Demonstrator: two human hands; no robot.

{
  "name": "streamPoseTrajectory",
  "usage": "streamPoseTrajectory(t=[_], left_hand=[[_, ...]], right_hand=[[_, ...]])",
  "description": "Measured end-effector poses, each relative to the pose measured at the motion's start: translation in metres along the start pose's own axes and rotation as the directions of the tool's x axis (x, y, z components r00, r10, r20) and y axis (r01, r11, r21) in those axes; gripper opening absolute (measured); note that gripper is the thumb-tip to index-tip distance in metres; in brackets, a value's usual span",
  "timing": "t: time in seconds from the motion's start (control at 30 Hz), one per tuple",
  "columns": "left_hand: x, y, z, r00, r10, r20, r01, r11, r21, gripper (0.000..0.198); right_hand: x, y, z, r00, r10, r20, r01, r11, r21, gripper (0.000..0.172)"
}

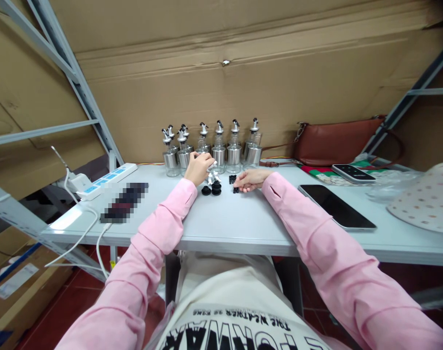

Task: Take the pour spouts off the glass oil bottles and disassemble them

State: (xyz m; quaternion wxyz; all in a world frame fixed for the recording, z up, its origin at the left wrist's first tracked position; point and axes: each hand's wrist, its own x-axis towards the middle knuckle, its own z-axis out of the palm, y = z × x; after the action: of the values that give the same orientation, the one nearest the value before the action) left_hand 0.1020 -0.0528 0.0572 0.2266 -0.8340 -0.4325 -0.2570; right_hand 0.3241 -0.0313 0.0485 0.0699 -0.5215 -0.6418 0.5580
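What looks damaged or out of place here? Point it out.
The cardboard sheet behind the pourer-topped bottles has what looks like a small ragged hole, a bright spot breaking the brown surface. The bottles stand upright, and no spill shows.

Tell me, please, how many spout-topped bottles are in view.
8: four bottles clustered at the left, two before two, then four side by side to their right; others may be hidden behind.

Bright light; glare on table (229,223), left corner; frame edges stretched.
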Motion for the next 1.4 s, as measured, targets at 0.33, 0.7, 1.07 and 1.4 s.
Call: streamPoseTrajectory(t=[0.33, 0.7, 1.07, 1.4], left_hand=[[0.0, 0.013, -0.01, 0.999, -0.038, -0.017, 0.036, 0.994, -0.104, 0.025], [0.0, 0.017, -0.005, 0.98, -0.084, -0.182, 0.025, 0.953, -0.303, 0.073], [0.003, 0.025, -0.013, 0.986, 0.027, -0.162, -0.046, 0.992, -0.113, 0.045], [0.006, 0.016, -0.018, 0.971, 0.129, -0.202, -0.119, 0.991, 0.062, 0.041]], right_hand=[[-0.01, -0.018, 0.018, 0.889, -0.407, -0.21, 0.433, 0.896, 0.096, 0.027], [-0.023, -0.043, 0.063, 0.847, -0.532, -0.014, 0.423, 0.656, 0.625, 0.031], [-0.01, -0.037, 0.052, 0.844, -0.413, -0.343, 0.536, 0.688, 0.489, 0.039], [-0.021, -0.045, 0.054, 0.927, -0.325, -0.186, 0.35, 0.581, 0.735, 0.041]])
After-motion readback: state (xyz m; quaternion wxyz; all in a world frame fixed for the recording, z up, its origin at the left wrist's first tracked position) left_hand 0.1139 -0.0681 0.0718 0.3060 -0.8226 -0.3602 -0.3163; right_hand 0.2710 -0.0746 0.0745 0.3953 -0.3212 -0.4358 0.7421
